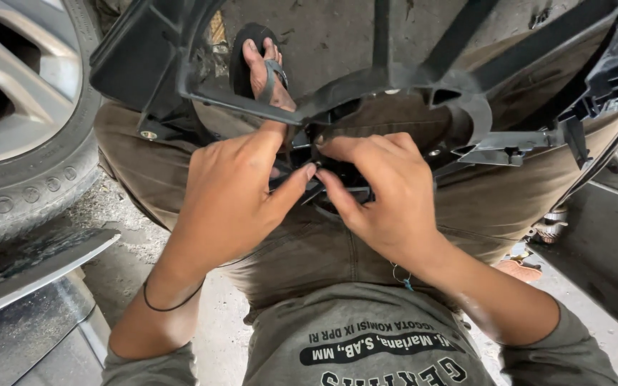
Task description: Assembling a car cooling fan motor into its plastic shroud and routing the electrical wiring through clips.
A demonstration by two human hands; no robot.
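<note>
A large black plastic fan shroud (395,71) with a round central hub and spokes rests across my lap. Both hands meet at the hub's near edge. My left hand (234,193) presses its thumb and fingers against a small black part at the centre. My right hand (380,193) pinches the same black part (345,191) from the other side, fingers curled over it. What the fingertips hold is mostly hidden. I sit on the ground in khaki trousers and a grey shirt, one sandalled foot (262,64) stretched forward.
A car wheel with a silver alloy rim (16,86) and tyre stands at the left. A dark metal sill or panel (30,264) lies at the lower left. A dark panel (602,243) sits at the right. The ground is dusty concrete.
</note>
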